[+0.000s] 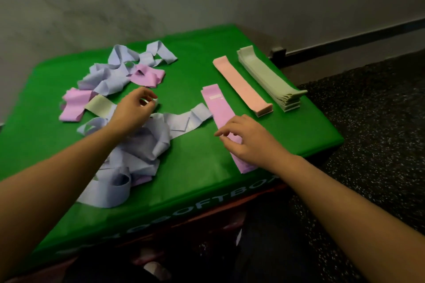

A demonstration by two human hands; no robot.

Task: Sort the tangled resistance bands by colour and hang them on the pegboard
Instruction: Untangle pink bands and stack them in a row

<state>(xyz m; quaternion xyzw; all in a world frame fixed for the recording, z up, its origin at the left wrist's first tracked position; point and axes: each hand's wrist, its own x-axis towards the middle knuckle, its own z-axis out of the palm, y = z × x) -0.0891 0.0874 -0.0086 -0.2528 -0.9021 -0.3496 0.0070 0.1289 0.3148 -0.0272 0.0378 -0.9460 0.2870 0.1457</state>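
Observation:
A tangle of lavender bands (pixel 138 151) lies at the front left of the green soft box (pixel 195 167). A second tangle of lavender bands (pixel 128 62) mixed with lilac-pink bands (pixel 147 76) lies farther back, beside another lilac-pink band (pixel 73 103) and one pale green band (pixel 101 104). My left hand (pixel 135 110) is over the tangle, fingers curled, pinching a pale lavender strip. My right hand (pixel 250 142) rests with relaxed fingers on a flat lilac-pink band (pixel 216 103).
A flat stack of salmon-pink bands (pixel 241 85) and a taller stack of pale green bands (pixel 266 76) lie side by side at the right of the box. A grey wall stands behind. Dark speckled floor lies to the right. No pegboard is in view.

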